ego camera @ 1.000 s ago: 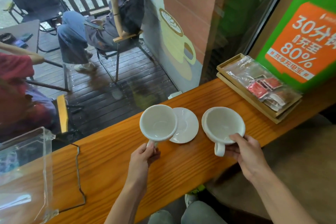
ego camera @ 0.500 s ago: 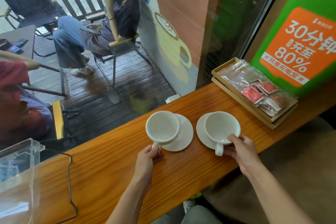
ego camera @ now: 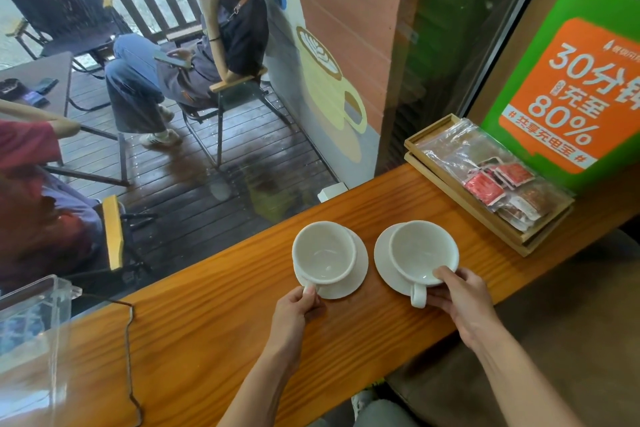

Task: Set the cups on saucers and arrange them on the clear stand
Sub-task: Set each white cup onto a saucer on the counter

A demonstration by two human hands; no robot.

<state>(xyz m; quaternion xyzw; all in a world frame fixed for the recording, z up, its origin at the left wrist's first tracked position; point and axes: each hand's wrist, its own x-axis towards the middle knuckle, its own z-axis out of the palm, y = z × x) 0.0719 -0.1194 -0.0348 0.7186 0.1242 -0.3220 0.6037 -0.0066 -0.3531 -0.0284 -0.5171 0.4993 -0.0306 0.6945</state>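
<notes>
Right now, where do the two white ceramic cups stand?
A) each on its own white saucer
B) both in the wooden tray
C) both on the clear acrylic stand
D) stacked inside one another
A: the left white ceramic cup and the right white ceramic cup each sit on a white saucer on the wooden counter.

Soft daylight through the window [ego camera: 207, 114], glass reflections, wide-angle bending at edges, mild blur

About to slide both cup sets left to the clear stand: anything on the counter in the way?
Nothing solid visible. Between the left cup on its saucer and the clear stand lies bare wooden counter, crossed only by a thin dark wire beside the stand.
</notes>
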